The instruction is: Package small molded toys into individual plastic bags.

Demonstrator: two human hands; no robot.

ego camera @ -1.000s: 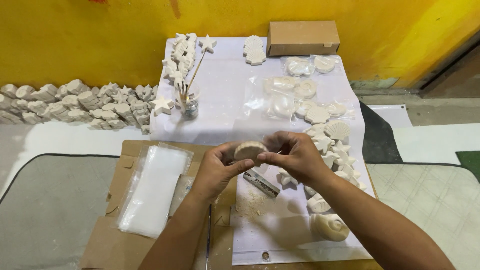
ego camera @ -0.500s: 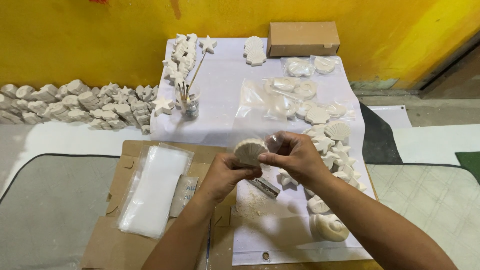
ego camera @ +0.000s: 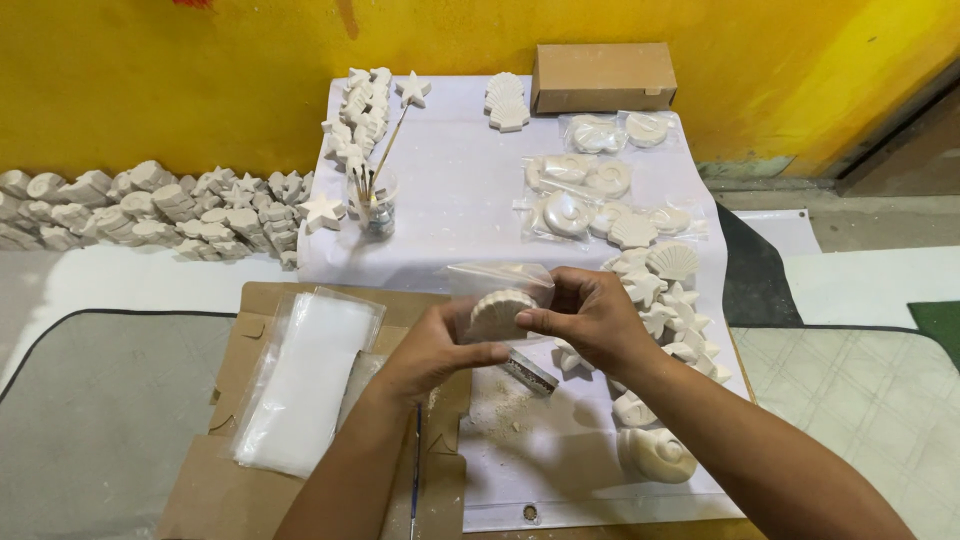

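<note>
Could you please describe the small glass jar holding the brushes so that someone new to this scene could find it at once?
Start from the white sheet spread below the yellow wall. Near its left edge, beside a row of white star casts, stands the small clear glass jar. It is the only glass container there, with thin brush handles sticking up from it.

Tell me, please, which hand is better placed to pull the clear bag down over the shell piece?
Probably the right hand: it already pinches the clear bag at its edge, while the left hand supports the shell piece from below.
</note>
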